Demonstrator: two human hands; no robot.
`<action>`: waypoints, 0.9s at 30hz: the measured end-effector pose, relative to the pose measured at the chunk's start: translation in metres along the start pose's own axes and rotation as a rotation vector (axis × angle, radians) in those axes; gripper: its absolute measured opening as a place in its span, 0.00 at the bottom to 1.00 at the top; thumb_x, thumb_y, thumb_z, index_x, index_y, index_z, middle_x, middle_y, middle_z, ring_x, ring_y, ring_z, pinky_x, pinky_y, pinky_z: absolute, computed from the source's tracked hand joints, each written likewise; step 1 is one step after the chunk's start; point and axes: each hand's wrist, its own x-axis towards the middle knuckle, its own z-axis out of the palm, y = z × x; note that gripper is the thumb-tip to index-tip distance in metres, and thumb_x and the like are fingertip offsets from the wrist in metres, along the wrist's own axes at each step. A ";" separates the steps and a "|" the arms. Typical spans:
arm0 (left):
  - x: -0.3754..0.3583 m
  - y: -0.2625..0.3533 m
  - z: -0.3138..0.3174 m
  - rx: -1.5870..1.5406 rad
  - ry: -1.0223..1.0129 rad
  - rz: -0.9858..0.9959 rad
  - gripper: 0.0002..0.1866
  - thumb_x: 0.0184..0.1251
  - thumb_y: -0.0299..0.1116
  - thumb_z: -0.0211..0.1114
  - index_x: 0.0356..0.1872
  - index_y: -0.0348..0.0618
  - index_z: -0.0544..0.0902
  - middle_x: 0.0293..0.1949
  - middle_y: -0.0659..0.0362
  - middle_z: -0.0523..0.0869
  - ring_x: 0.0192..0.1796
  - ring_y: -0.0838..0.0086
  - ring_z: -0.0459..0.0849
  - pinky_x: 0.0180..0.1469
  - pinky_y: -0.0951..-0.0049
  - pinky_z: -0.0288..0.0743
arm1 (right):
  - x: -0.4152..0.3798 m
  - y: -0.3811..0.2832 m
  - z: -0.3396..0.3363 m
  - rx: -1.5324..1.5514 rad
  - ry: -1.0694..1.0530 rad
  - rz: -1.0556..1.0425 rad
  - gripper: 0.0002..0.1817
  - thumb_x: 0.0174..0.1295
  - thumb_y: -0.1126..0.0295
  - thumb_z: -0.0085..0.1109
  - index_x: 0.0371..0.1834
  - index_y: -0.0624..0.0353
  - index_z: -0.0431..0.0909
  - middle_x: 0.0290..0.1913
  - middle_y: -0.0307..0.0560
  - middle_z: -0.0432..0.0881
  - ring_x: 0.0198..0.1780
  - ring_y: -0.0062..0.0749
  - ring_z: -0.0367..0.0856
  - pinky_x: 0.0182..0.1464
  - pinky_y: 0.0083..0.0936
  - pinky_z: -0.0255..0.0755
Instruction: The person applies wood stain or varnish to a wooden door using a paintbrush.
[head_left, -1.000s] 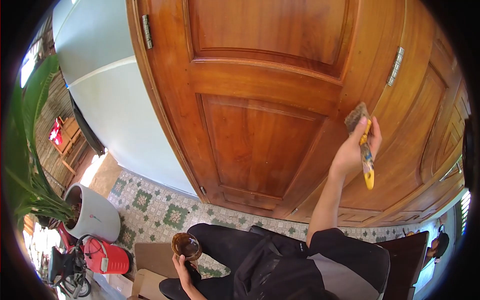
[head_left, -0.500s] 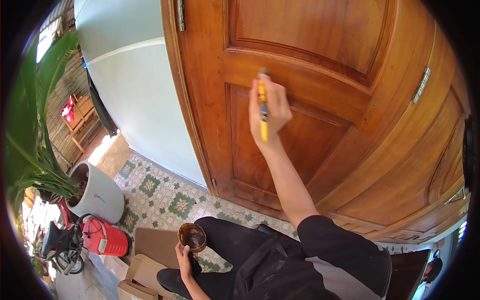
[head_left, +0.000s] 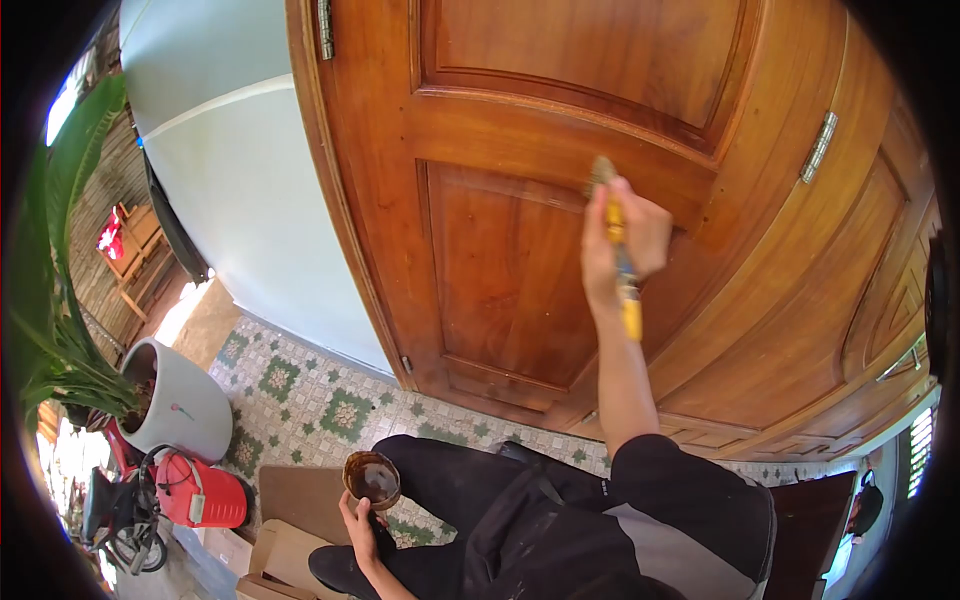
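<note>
My right hand (head_left: 632,240) is closed round the yellow handle of a paintbrush (head_left: 616,225). The brush tip lies at the rail between two panels of the brown wooden door (head_left: 510,270); some blur keeps me from telling whether the bristles touch it. Low in the view, my left hand (head_left: 365,530) grips a small round bowl (head_left: 372,481) by its side, beside my knee. Dark brown liquid shows inside the bowl, and brown stains mark its rim.
A large white plant pot (head_left: 182,405) stands at the left, with a red jug (head_left: 205,490) in front of it. Cardboard (head_left: 300,493) lies on the patterned tile floor (head_left: 335,405) near my legs. Metal hinges (head_left: 819,147) join the door panels.
My right hand has moved the paintbrush to the right and slightly down along the door rail. The left hand still holds the bowl, and the whole view has shifted a little.
</note>
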 end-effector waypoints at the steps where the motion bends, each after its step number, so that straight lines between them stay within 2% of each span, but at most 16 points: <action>1: 0.001 -0.001 -0.001 0.001 -0.010 -0.007 0.36 0.73 0.46 0.67 0.74 0.45 0.62 0.34 0.54 0.81 0.23 0.72 0.79 0.26 0.72 0.75 | 0.009 0.005 -0.021 -0.067 -0.041 0.016 0.15 0.58 0.78 0.76 0.48 0.59 0.85 0.41 0.48 0.87 0.40 0.41 0.83 0.44 0.34 0.78; 2: 0.002 -0.002 -0.003 0.007 -0.008 -0.012 0.37 0.72 0.47 0.68 0.74 0.45 0.62 0.35 0.53 0.81 0.23 0.72 0.79 0.26 0.72 0.75 | 0.013 0.012 -0.034 -0.113 -0.050 0.060 0.14 0.59 0.78 0.76 0.47 0.62 0.84 0.42 0.49 0.87 0.41 0.41 0.83 0.44 0.34 0.78; 3: 0.002 -0.003 -0.004 0.014 -0.005 -0.016 0.37 0.72 0.47 0.68 0.75 0.44 0.62 0.36 0.53 0.81 0.23 0.72 0.79 0.26 0.72 0.75 | 0.016 0.021 -0.046 -0.140 -0.075 0.119 0.12 0.62 0.76 0.74 0.47 0.64 0.83 0.45 0.49 0.86 0.43 0.37 0.84 0.46 0.32 0.79; 7: 0.005 -0.005 -0.004 0.028 -0.004 -0.010 0.38 0.72 0.49 0.69 0.75 0.44 0.62 0.38 0.53 0.82 0.22 0.72 0.78 0.27 0.72 0.75 | 0.055 0.053 -0.067 0.227 0.217 0.515 0.11 0.70 0.73 0.67 0.51 0.66 0.80 0.49 0.47 0.83 0.48 0.28 0.83 0.51 0.26 0.81; 11: 0.003 -0.001 -0.001 0.014 0.004 -0.020 0.38 0.72 0.49 0.68 0.75 0.45 0.62 0.36 0.52 0.82 0.22 0.72 0.78 0.26 0.73 0.74 | 0.102 0.082 -0.071 0.263 0.334 0.477 0.11 0.72 0.73 0.64 0.52 0.67 0.78 0.47 0.48 0.83 0.47 0.27 0.83 0.51 0.23 0.80; 14: 0.001 0.000 0.000 0.025 0.017 -0.010 0.38 0.73 0.50 0.67 0.75 0.46 0.62 0.33 0.53 0.82 0.21 0.72 0.78 0.26 0.73 0.74 | 0.127 0.097 -0.062 0.318 0.278 0.396 0.11 0.73 0.73 0.63 0.53 0.67 0.77 0.48 0.49 0.83 0.48 0.28 0.83 0.52 0.24 0.80; 16: 0.001 -0.002 -0.001 0.030 0.020 -0.017 0.36 0.73 0.50 0.65 0.75 0.45 0.63 0.35 0.53 0.81 0.21 0.72 0.78 0.25 0.72 0.75 | 0.138 0.103 -0.057 0.262 0.152 0.278 0.11 0.72 0.75 0.62 0.53 0.67 0.76 0.50 0.52 0.84 0.49 0.30 0.84 0.54 0.26 0.81; 17: 0.001 -0.002 -0.002 0.033 0.024 -0.021 0.35 0.74 0.50 0.64 0.74 0.45 0.64 0.38 0.53 0.80 0.21 0.72 0.78 0.24 0.72 0.76 | 0.135 0.107 -0.055 0.256 0.147 0.279 0.11 0.72 0.75 0.62 0.53 0.67 0.76 0.50 0.52 0.84 0.49 0.30 0.84 0.54 0.26 0.81; 19: 0.003 -0.007 -0.003 0.034 0.017 -0.007 0.33 0.75 0.50 0.63 0.73 0.45 0.65 0.37 0.54 0.80 0.21 0.72 0.78 0.24 0.72 0.76 | 0.126 0.114 -0.051 0.307 0.160 0.134 0.08 0.72 0.78 0.60 0.51 0.67 0.75 0.52 0.55 0.84 0.52 0.33 0.84 0.57 0.29 0.81; 20: 0.006 -0.012 -0.006 0.033 0.017 0.007 0.32 0.75 0.50 0.62 0.72 0.45 0.65 0.37 0.54 0.79 0.22 0.73 0.78 0.24 0.72 0.76 | 0.118 0.112 -0.054 0.325 0.132 0.172 0.07 0.72 0.80 0.59 0.49 0.67 0.75 0.54 0.57 0.84 0.55 0.35 0.84 0.59 0.31 0.81; 24: 0.002 -0.005 -0.001 0.049 0.019 0.038 0.30 0.76 0.53 0.60 0.69 0.45 0.67 0.37 0.55 0.79 0.22 0.73 0.78 0.24 0.72 0.76 | 0.071 0.106 -0.068 0.297 0.117 0.213 0.08 0.72 0.80 0.59 0.51 0.67 0.74 0.55 0.58 0.83 0.57 0.38 0.83 0.60 0.34 0.80; 27: 0.000 -0.001 -0.002 0.016 0.009 -0.001 0.34 0.74 0.52 0.63 0.73 0.46 0.65 0.39 0.55 0.80 0.23 0.73 0.78 0.26 0.73 0.75 | 0.031 0.098 -0.086 0.175 0.048 0.205 0.09 0.71 0.80 0.59 0.52 0.67 0.74 0.55 0.58 0.83 0.56 0.40 0.84 0.60 0.35 0.80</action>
